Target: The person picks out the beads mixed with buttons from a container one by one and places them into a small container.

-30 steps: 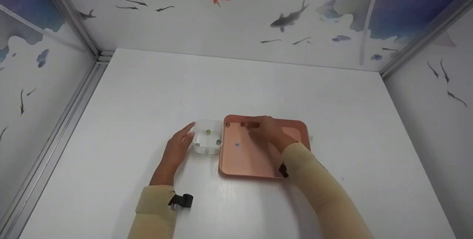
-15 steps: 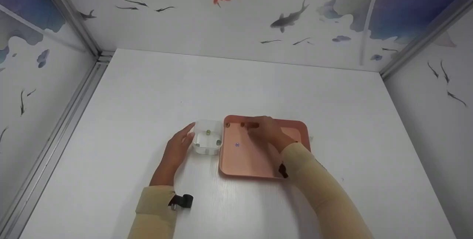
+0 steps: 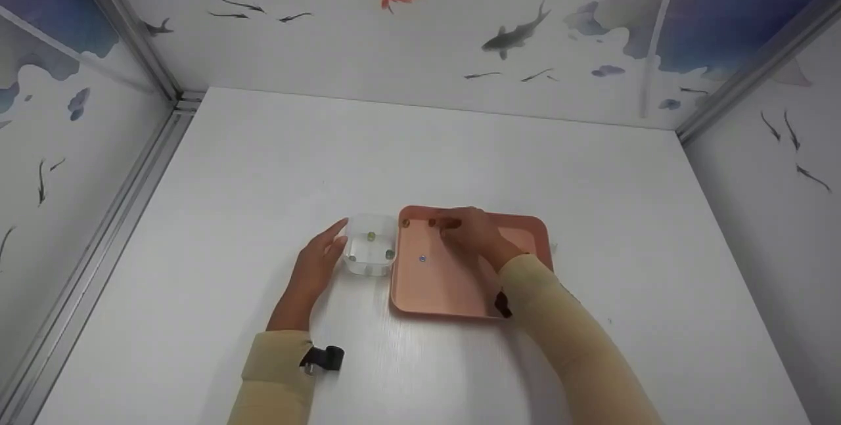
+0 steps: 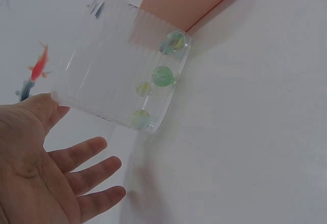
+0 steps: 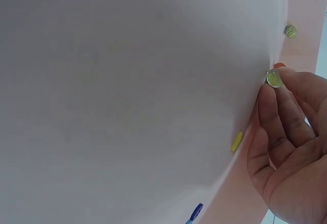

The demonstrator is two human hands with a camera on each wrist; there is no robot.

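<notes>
My right hand [image 3: 470,229] is over the far side of the pink tray [image 3: 453,307], its fingertips pinching a yellow-green glass marble [image 5: 274,78]. Just beyond the pinch, an orange-red piece [image 5: 279,65] partly shows. Another marble [image 5: 290,31] lies apart from it, seen in the head view near the tray's far left corner. My left hand [image 3: 318,266] rests against the left side of a clear plastic box [image 4: 112,55], fingers extended. Inside the box are several greenish marbles [image 4: 162,76]. The box stands beside the tray's left edge.
On the tray lies a small blue round piece [image 3: 422,259]. The right wrist view also shows a flat yellow piece [image 5: 236,141] and a dark blue one [image 5: 196,211]. White panels [image 3: 427,50] painted with fish enclose the white table [image 3: 295,149].
</notes>
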